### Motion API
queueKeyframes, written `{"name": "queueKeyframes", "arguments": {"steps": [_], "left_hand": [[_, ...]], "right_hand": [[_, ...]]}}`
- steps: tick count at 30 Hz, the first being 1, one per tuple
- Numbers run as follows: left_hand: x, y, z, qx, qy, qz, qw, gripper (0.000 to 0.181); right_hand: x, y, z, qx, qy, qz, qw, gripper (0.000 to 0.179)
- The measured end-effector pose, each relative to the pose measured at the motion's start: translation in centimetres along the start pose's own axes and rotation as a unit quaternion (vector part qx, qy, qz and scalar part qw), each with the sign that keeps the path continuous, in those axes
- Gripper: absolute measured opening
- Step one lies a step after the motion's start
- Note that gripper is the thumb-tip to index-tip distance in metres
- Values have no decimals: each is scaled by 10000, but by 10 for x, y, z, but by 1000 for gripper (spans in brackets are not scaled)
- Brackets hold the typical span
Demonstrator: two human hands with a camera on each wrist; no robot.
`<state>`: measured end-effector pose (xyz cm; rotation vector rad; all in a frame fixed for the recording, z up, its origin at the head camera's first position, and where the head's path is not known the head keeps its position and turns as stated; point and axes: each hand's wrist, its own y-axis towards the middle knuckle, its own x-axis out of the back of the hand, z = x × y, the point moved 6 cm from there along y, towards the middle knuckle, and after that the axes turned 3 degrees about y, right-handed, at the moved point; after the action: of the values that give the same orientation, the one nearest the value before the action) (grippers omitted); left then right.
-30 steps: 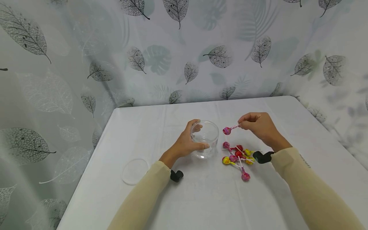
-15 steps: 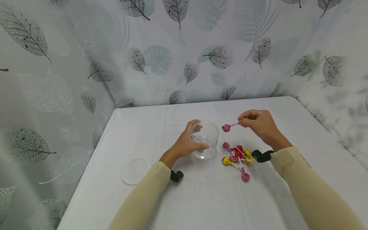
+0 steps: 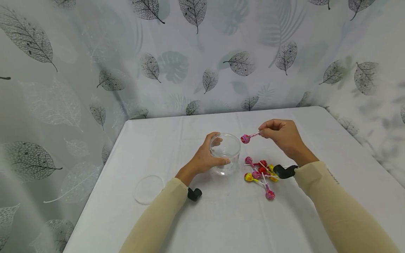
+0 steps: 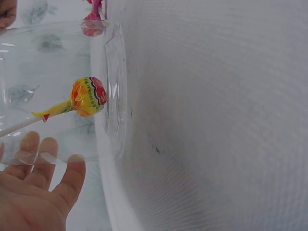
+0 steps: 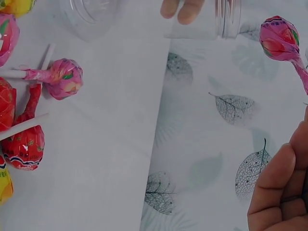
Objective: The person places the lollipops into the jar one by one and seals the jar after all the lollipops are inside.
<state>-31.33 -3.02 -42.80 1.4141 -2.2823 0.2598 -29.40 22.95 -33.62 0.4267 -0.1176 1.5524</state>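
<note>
My left hand (image 3: 205, 156) grips a clear jar (image 3: 226, 168) that stands upright on the table, thumb in front and fingers behind. No candy shows inside it in the head view. In my right hand (image 3: 283, 137) a pink lollipop (image 3: 245, 139) is pinched by its stick, its round head raised just right of the jar's rim. Below it lies a loose pile of several lollipops in red, pink and yellow wrappers, with a pink one (image 3: 270, 195) nearest me. A yellow lollipop (image 4: 88, 97) overlaps the jar in the left wrist view.
A clear round lid (image 3: 148, 189) lies flat left of the jar, near my left forearm. White cloth covers the table (image 3: 215, 225). A leaf-patterned curtain (image 3: 202, 52) hangs behind the table and on both sides.
My right hand has risen slightly and drifted left, bringing the pink lollipop closer to the jar's rim. My left hand, the jar and the pile have stayed put.
</note>
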Motion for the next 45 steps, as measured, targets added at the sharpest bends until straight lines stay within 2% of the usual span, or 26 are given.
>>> {"name": "queueKeyframes", "arguments": {"steps": [8,19,26,35,45], "left_hand": [[-1,0,1,1,-105,-2,9999,102],[-1,-1,1,63,-34,-9,10000,102],[-2,0,2,92,-17,-13,10000,102],[-2,0,0,29,-70,11,10000,104],[-1,0,0,53,-115,14,9999,102]], "right_hand": [[-10,1,2,20,-4,67,10000,18],[-25,2,1,0,-12,202,9998,19],[-33,3,-2,-124,-10,364,9993,18],[-37,3,-6,-304,-252,446,9982,20],[-38,1,-6,-292,-177,613,9975,29]]}}
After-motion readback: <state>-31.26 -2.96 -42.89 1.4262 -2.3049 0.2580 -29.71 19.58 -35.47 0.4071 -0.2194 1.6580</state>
